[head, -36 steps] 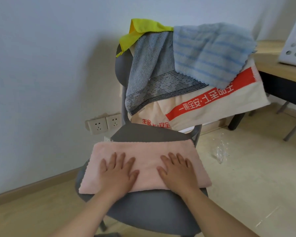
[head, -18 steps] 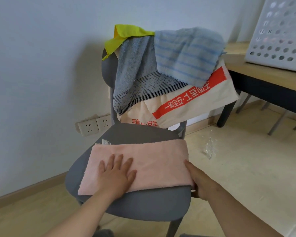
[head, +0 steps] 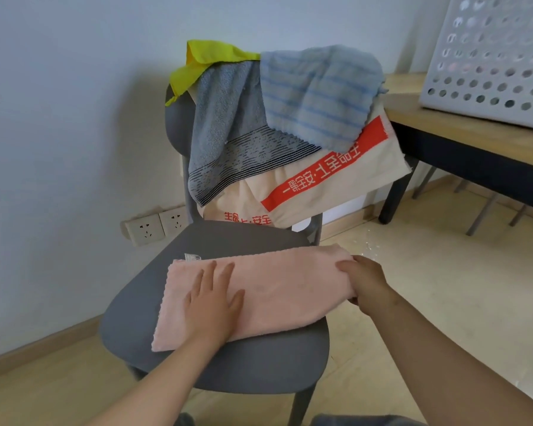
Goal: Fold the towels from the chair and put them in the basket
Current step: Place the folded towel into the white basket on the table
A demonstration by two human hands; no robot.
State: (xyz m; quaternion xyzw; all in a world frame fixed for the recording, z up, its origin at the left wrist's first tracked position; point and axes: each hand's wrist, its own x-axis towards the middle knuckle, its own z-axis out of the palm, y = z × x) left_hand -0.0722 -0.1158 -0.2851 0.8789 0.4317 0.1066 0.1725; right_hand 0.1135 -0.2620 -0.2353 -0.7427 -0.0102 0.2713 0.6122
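Note:
A pink towel (head: 277, 287), folded into a long strip, lies across the seat of a grey chair (head: 222, 241). My left hand (head: 211, 302) presses flat on the towel's left half with straight fingers. My right hand (head: 366, 281) grips the towel's right end, thumb on top and fingers under the edge. Over the chair back hang a yellow cloth (head: 203, 63), a grey towel (head: 228, 130), a blue striped towel (head: 314, 93) and a beige towel with red print (head: 320, 186). The white perforated basket (head: 490, 63) stands on a table at the upper right.
The wooden table (head: 462, 130) with dark frame and legs stands right of the chair. A white wall with two sockets (head: 157, 227) is behind the chair. Light wooden floor (head: 443, 287) stretches to the right.
My right hand slid off the towel's top to its right end and took hold of it. My left hand stayed flat on the towel. The view shifted right, showing more of the basket.

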